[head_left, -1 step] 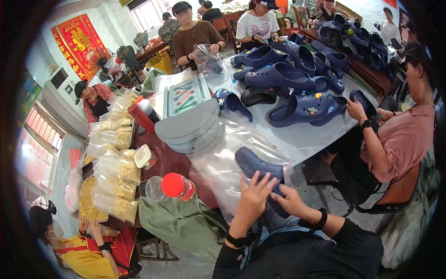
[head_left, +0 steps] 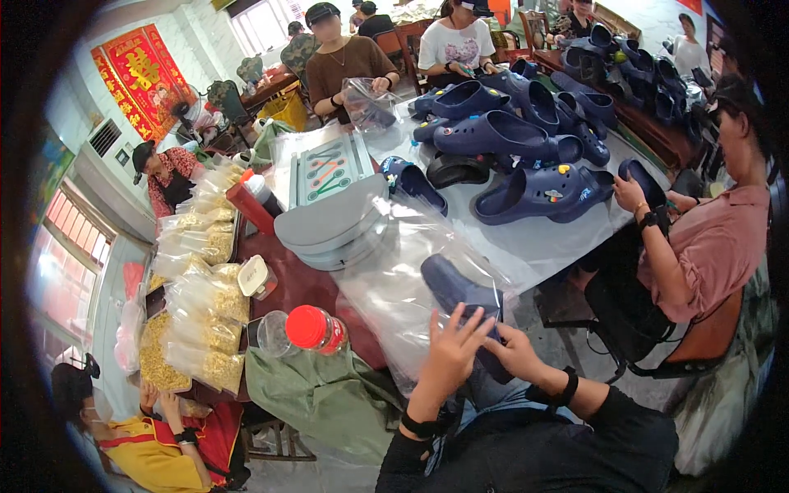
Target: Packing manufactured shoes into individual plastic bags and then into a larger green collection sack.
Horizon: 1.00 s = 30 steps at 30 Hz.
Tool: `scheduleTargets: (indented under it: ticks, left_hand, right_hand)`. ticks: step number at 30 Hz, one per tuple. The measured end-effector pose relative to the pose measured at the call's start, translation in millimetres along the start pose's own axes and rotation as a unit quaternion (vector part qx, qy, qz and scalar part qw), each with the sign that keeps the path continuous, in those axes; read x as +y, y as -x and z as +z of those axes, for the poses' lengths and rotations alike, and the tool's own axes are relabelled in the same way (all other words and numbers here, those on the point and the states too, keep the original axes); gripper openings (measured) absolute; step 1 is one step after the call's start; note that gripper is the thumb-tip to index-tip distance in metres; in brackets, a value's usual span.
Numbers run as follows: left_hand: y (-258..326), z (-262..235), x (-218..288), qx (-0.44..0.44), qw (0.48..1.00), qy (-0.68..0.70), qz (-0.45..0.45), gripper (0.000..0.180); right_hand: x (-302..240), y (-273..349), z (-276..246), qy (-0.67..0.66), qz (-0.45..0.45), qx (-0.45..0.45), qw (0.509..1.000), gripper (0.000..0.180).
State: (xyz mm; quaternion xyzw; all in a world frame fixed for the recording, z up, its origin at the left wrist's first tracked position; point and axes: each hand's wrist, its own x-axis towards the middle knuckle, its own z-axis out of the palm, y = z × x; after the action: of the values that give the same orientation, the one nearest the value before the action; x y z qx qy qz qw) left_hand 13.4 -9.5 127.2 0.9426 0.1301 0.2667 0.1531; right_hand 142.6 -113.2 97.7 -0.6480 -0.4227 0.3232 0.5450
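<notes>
Both hands sit near me at the surface's edge: my left hand (head_left: 450, 349) is spread wide over a clear plastic bag (head_left: 394, 287), my right hand (head_left: 511, 349) grips the dark blue clog (head_left: 460, 300) going into it. I'd judge the bag mouth should be pinned flat so the clog slides straight. Far left hangs a red rectangular banner (head_left: 131, 78); clear packets of yellow pieces (head_left: 197, 304) are stacked left, and a red-capped jar (head_left: 316, 329) lies nearby.
</notes>
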Motion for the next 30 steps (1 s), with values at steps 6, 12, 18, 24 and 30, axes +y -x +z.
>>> scheduleTargets:
  ticks: [6, 12, 18, 24, 30]
  left_hand:
    - [-2.4, -0.6, 8.5, 0.017, 1.0, -0.015, 0.019, 0.048]
    - [15.4, 25.1, -24.7, 0.184, 0.977, -0.05, -0.098, 0.057]
    - [30.9, 41.8, -43.2, 0.35, 0.89, -0.004, -0.294, 0.078]
    - [30.3, 39.2, -44.3, 0.273, 0.668, 0.442, -0.533, 0.061]
    - [41.6, 54.0, -57.4, 0.292, 0.814, 0.241, -0.44, 0.04]
  right_hand:
    - [23.0, -8.8, 1.4, -0.2, 0.058, 0.024, 0.978, 0.017]
    - [-5.2, -17.8, -2.2, -0.384, 0.168, 0.017, 0.908, 0.019]
    - [-2.8, -17.5, 4.4, -0.37, 0.192, 0.012, 0.909, 0.019]
    - [3.7, -15.4, 6.9, -0.396, 0.202, 0.003, 0.896, 0.022]
    - [-12.5, -21.0, 11.2, -0.408, 0.199, 0.016, 0.891, 0.02]
